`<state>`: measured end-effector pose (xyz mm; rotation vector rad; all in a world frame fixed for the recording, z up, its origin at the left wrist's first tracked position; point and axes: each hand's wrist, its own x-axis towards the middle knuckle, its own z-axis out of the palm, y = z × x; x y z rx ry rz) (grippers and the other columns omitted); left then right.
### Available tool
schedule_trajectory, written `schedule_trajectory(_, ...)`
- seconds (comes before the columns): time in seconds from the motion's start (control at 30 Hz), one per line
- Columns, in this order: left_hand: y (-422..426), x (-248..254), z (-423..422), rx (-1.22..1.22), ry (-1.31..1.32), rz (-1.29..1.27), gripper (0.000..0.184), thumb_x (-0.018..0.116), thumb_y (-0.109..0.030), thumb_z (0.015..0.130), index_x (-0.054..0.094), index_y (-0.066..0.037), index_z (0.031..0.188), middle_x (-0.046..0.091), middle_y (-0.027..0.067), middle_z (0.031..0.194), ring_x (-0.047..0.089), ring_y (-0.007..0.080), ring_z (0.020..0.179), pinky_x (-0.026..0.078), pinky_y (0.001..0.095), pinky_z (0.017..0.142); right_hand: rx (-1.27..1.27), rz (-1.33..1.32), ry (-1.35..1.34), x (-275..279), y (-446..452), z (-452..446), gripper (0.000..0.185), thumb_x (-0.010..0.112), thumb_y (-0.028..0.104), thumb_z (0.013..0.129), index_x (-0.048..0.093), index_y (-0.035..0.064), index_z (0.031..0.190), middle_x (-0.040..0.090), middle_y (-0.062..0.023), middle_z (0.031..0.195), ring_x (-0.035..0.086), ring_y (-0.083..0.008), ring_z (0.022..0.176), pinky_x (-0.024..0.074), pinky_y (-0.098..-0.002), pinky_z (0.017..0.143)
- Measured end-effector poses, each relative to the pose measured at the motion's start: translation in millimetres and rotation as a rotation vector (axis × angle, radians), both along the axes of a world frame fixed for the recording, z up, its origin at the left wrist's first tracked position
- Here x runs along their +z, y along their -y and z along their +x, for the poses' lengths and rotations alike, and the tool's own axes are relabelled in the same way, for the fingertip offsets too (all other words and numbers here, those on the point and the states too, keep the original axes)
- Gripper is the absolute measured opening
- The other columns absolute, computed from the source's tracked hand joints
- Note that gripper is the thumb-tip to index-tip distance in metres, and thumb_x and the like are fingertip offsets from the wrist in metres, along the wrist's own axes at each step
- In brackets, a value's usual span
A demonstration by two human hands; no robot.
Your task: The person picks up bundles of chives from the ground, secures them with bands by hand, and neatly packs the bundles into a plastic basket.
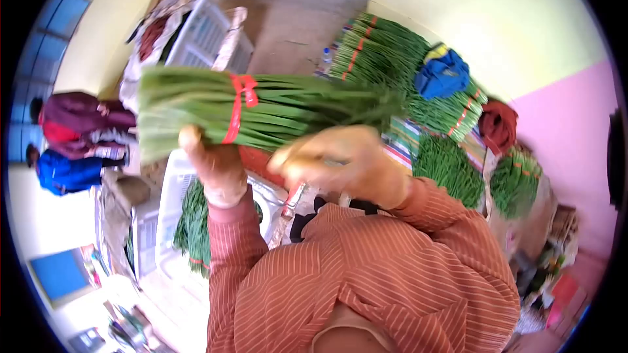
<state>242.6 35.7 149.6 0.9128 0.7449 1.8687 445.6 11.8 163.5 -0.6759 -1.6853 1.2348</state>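
A thick bundle of long green leaves (288,101), tied with a red band (237,108), lies level across the middle of the head view. Under its left part is my left hand (219,167), gripping it with the thumb up on the near side. My right hand (347,160) is just below the bundle's right half, blurred by motion; its fingers point left, and whether they touch the leaves cannot be made out. Both hands look gloved.
More tied green bundles (379,52) are heaped at the upper right, with a blue cloth (443,73) on them. A white crate (171,222) holding greens stands at lower left. Two people (75,114) are at the far left. A dark red cloth (498,126) lies right.
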Motion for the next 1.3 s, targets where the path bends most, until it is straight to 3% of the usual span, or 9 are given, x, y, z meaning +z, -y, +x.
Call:
schedule_trajectory(0.17,10,-20,-6,-0.078,-0.061,-0.253,0.065,0.056,-0.047,0.087,0.044,-0.003,0.133,0.055,0.0160,0.126,0.056,0.0294,0.115,0.041,0.0441,0.103,-0.153,0.200,0.247,-40,-25,-6,0.100,0.084,0.031,0.067,0.030,-0.0026,0.143,0.048,-0.0233,0.134,0.049,-0.0286,0.123,0.0382,-0.0360,0.103)
schedule_trajectory(0.3,25,-20,-4,-0.147,-0.100,-0.245,0.081,0.061,-0.059,0.081,0.042,0.000,0.133,0.057,0.0191,0.122,0.059,0.0324,0.110,0.046,0.0445,0.098,0.177,-0.152,0.130,-60,-12,-18,0.107,0.085,0.031,0.066,0.023,-0.0050,0.145,0.044,-0.0238,0.137,0.045,-0.0283,0.128,0.0357,-0.0340,0.105)
schedule_trajectory(0.37,35,-7,-3,-0.081,-0.135,-0.236,0.088,0.061,-0.067,0.078,0.042,-0.001,0.134,0.056,0.0155,0.125,0.056,0.0282,0.114,0.043,0.0406,0.101,0.164,-0.159,0.102,-63,-9,-28,0.104,0.084,0.029,0.067,0.024,-0.0046,0.144,0.048,-0.0221,0.133,0.047,-0.0284,0.125,0.0370,-0.0347,0.104)
schedule_trajectory(0.47,53,-6,3,-0.089,-0.261,-0.100,0.077,0.078,-0.036,0.074,0.043,-0.002,0.134,0.057,0.0084,0.124,0.054,0.0196,0.113,0.042,0.0337,0.099,-0.058,0.112,0.098,-47,-13,-41,0.094,0.083,0.028,0.068,0.032,-0.0044,0.139,0.057,-0.0207,0.112,0.055,-0.0338,0.107,0.0424,-0.0393,0.095)
schedule_trajectory(0.6,68,15,12,-0.064,-0.144,-0.172,0.066,0.076,-0.010,0.075,0.045,0.000,0.132,0.058,0.0063,0.120,0.055,0.0161,0.109,0.043,0.0315,0.097,-0.031,0.236,0.378,-12,-18,-54,0.096,0.085,0.027,0.064,0.033,-0.0003,0.140,0.048,-0.0225,0.131,0.047,-0.0320,0.123,0.0372,-0.0399,0.103)
schedule_trajectory(0.73,79,32,-12,-0.028,-0.168,-0.141,0.068,0.077,-0.013,0.076,0.043,-0.001,0.133,0.058,0.0074,0.119,0.055,0.0161,0.108,0.045,0.0318,0.095,0.113,0.616,0.307,55,-27,-46,0.077,0.079,0.015,0.073,0.041,0.0034,0.139,0.049,-0.0163,0.134,0.050,-0.0278,0.120,0.0375,-0.0376,0.104)
schedule_trajectory(0.9,74,17,-33,0.001,-0.202,0.037,0.083,0.081,-0.007,0.072,0.034,-0.004,0.141,0.055,0.0082,0.127,0.053,0.0163,0.114,0.044,0.0316,0.098,0.145,1.321,0.593,85,-43,-74,0.054,0.073,0.017,0.072,0.057,0.0108,0.123,0.061,-0.0052,0.103,0.059,-0.0247,0.092,0.0477,-0.0352,0.077)
schedule_trajectory(1.13,91,22,-56,0.078,-0.187,-0.049,0.081,0.081,-0.009,0.073,0.036,-0.006,0.141,0.056,0.0071,0.126,0.054,0.0150,0.112,0.044,0.0316,0.098,0.459,1.655,0.712,122,-55,-124,0.035,0.070,0.017,0.072,0.060,0.0090,0.105,0.061,-0.0039,0.092,0.059,-0.0229,0.081,0.0474,-0.0358,0.070)
schedule_trajectory(1.3,91,31,-70,0.236,-0.314,-0.105,0.099,0.086,-0.021,0.066,0.028,-0.003,0.144,0.057,0.0118,0.124,0.052,0.0190,0.113,0.041,0.0320,0.099,0.220,1.744,0.838,123,-49,-137,0.015,0.061,0.022,0.080,0.056,0.0111,0.089,0.056,-0.0033,0.077,0.061,-0.0197,0.073,0.0478,-0.0321,0.064)
